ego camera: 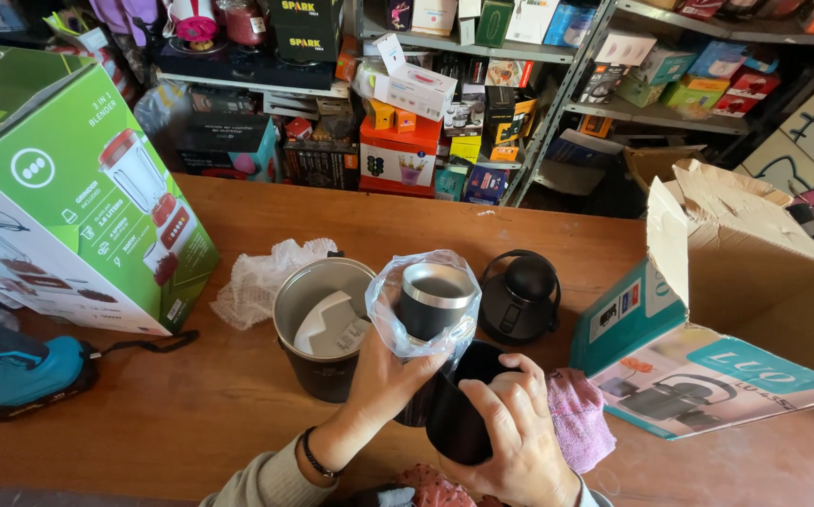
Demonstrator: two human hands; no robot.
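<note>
Left hand [380,376]: its fingers are wrapping around a dark steel-rimmed cup [433,300] that is sitting in a clear plastic bag [388,305], holding it up above the surface.
Right hand [515,427]: its fingers are closing around a black cylindrical container [458,413], gripping it from the side, just below the bagged cup.
Open metal pot [318,324]: it is standing on the wooden surface [238,376] just left of the hands, with a white paper insert [332,324] lying inside.
Black lid with handle [517,296]: it is resting on the surface behind the hands.
Pink cloth [578,418]: it is lying beside the right hand.
Boxes: a green blender box [69,197] is standing at the left, and an opened cardboard kettle box [726,310] is lying at the right.
</note>
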